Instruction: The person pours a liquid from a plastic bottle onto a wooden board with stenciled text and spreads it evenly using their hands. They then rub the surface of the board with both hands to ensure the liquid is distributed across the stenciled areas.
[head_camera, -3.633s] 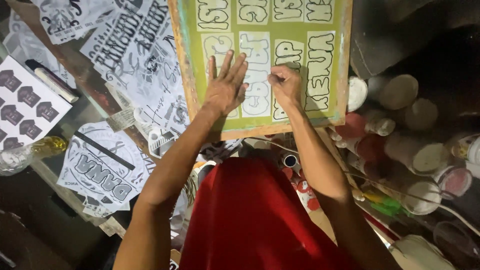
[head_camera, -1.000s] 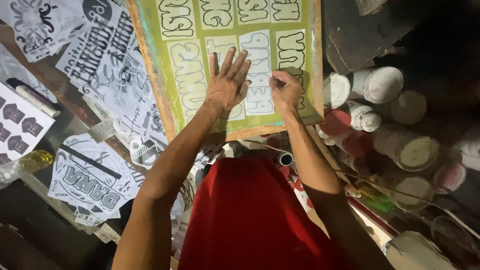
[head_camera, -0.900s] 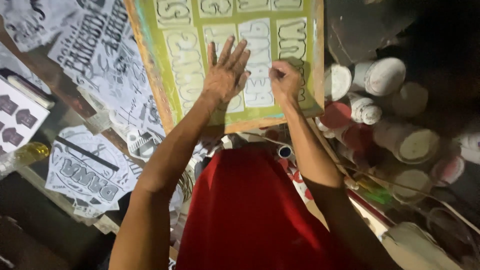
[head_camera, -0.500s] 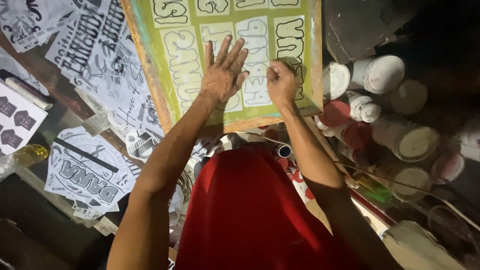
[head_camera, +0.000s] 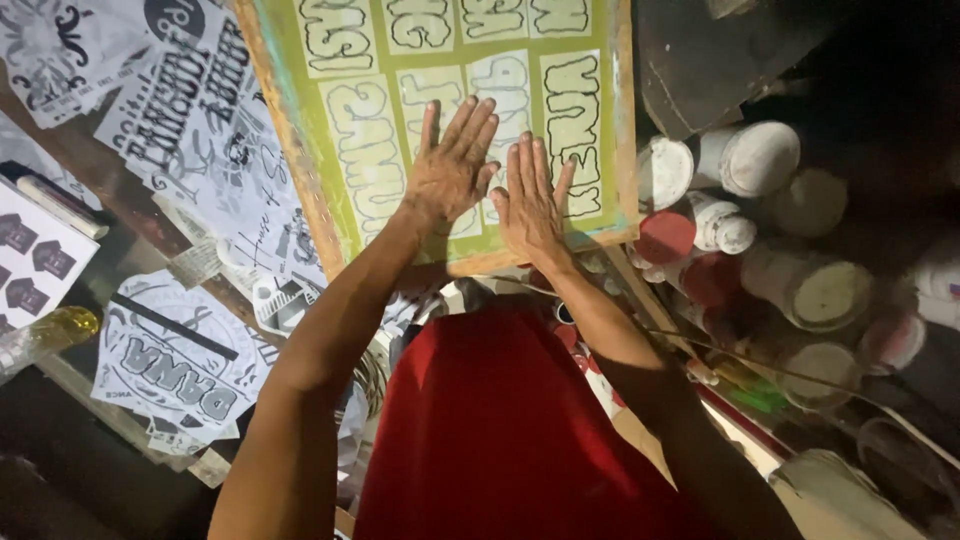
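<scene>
A wood-framed printing screen (head_camera: 600, 150) with a green mesh and pale lettered panels lies in front of me. My left hand (head_camera: 452, 168) lies flat on the mesh near its lower middle, fingers spread. My right hand (head_camera: 530, 200) lies flat beside it, fingers together and pointing away from me, nearly touching the left. Neither hand holds anything. My red shirt (head_camera: 500, 430) fills the bottom of the view.
Black-and-white printed sheets (head_camera: 190, 130) cover the table to the left, with a marker (head_camera: 60, 195) and a yellowish bottle (head_camera: 45, 335). Several paint pots with white and red lids (head_camera: 745, 160) crowd the right side. A thin rod (head_camera: 760, 355) runs across there.
My right hand, which was curled into a fist on the mesh, has flattened out with fingers extended. My left hand stays flat on the screen.
</scene>
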